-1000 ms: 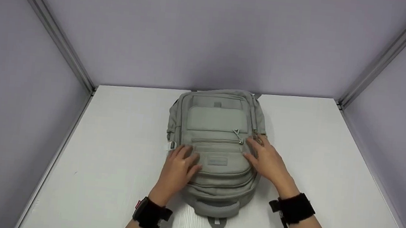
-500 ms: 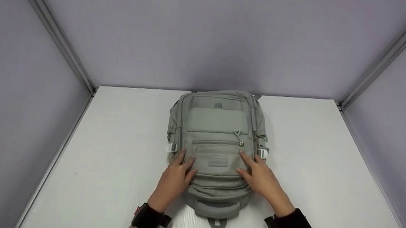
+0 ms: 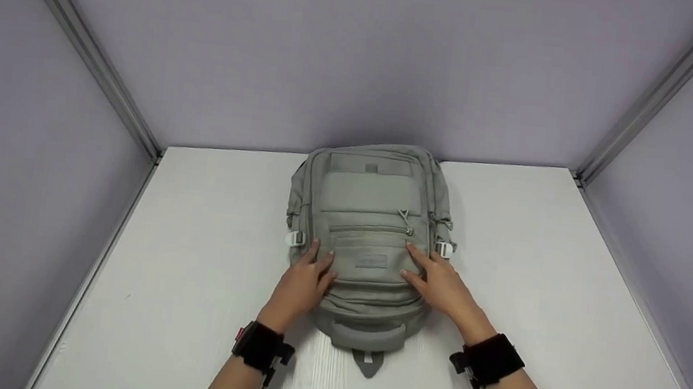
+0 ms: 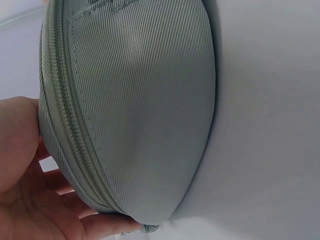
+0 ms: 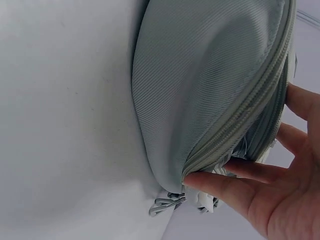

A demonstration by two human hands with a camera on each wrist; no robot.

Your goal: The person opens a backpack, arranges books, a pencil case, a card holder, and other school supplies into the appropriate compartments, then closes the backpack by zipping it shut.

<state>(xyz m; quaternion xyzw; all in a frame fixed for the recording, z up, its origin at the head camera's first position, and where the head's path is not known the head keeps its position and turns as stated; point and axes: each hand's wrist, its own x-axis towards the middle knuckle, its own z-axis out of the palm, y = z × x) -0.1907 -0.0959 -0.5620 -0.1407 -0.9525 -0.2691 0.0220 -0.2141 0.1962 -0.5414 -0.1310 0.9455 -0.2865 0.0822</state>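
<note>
Two hands rest on one grey backpack [image 3: 370,235], which lies flat, front face up, on the white table [image 3: 568,273], towards the far edge near the back wall [image 3: 359,62]. The carry handle [image 3: 369,335] points towards the person. The left hand [image 3: 301,285] lies on the bag's left side, fingers straight and slightly spread, fingertips just short of the white buckle [image 3: 295,238]. The right hand [image 3: 444,288] lies on the bag's right side, fingers straight and spread, index fingertip close to the zip pull [image 3: 407,221] of the front pocket. Neither hand pinches anything. In the left wrist view the left hand [image 4: 30,185] lies against the bag's zipped edge, palm open. In the right wrist view the right hand [image 5: 280,185] has its fingers apart, with the thumb against the zip seam [image 5: 235,125]. Black wrist bands [image 3: 260,346] sit on both forearms.
</note>
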